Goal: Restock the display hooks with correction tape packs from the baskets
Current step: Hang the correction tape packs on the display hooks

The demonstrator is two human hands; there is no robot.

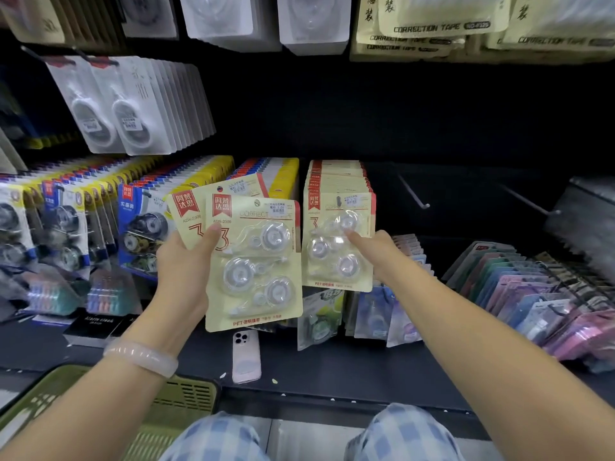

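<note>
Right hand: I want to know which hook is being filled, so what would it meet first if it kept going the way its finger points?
The right hand already has its fingertip on the front cream three-reel pack hanging on the filled hook, so it would press that pack into the row behind it.

A pink phone (246, 356) lies face down on the dark shelf (366, 371), near the middle of the view. At 8 o'clock from it a black box (95, 327) marked "alarm clock" stands on the same shelf. At 9 o'clock, small bags of coloured pieces (103, 296) hang in a row. At 3 o'clock, pink and purple packets (532, 294) lean in a wire rack. Blue checked trousers (219, 437) show at 6 o'clock.
</note>
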